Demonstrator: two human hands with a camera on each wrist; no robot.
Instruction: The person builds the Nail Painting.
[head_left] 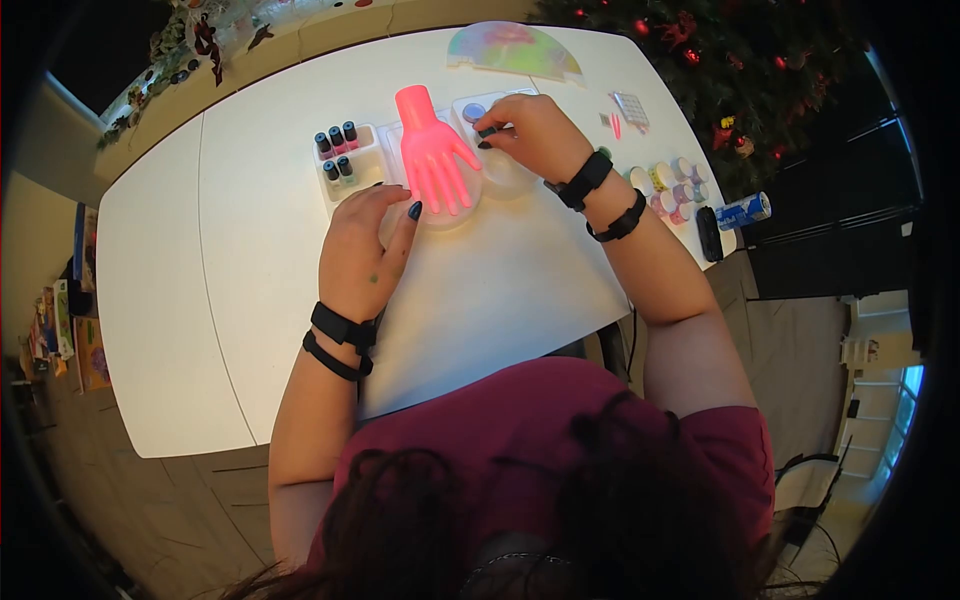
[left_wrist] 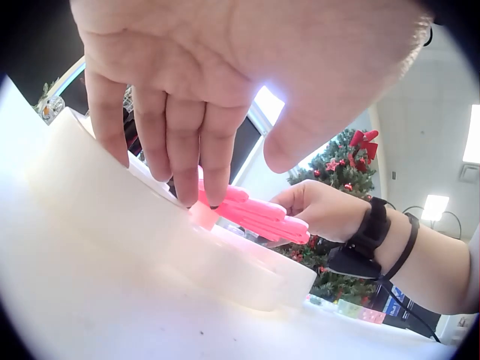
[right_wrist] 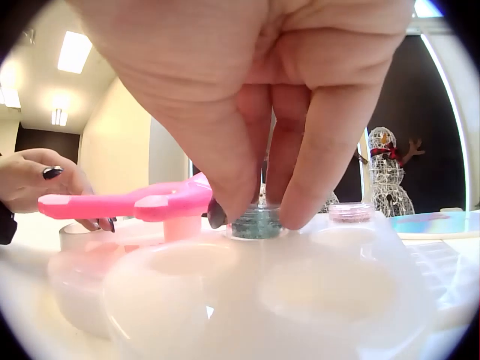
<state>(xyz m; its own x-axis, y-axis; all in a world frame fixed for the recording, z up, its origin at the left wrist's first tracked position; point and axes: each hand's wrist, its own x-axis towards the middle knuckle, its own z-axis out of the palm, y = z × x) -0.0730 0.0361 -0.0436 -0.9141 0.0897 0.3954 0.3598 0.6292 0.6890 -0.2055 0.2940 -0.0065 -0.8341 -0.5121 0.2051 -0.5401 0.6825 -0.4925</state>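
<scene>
A pink practice hand (head_left: pixel 432 150), palm-shaped with spread fingers, lies on a pale round base (head_left: pixel 455 222) in the middle of the table. My left hand (head_left: pixel 362 240) is at its left side, fingers straight and reaching over the edge of the base by the pink fingers. To the right of it, my right hand (head_left: pixel 540 135) pinches a small clear jar of green glitter (right_wrist: pixel 256 227) between thumb and fingers. The jar is at the white molded tray (right_wrist: pixel 262 300), low among its round hollows. Beside it sits another jar with pinkish contents (right_wrist: pixel 351 213).
Several dark-capped nail polish bottles (head_left: pixel 337 142) stand in a white tray at left. Small jars (head_left: pixel 668 185), a blue can (head_left: pixel 744 211) and a black case (head_left: pixel 709 234) sit at the right edge. An iridescent half-round sheet (head_left: pixel 515 52) lies at the back.
</scene>
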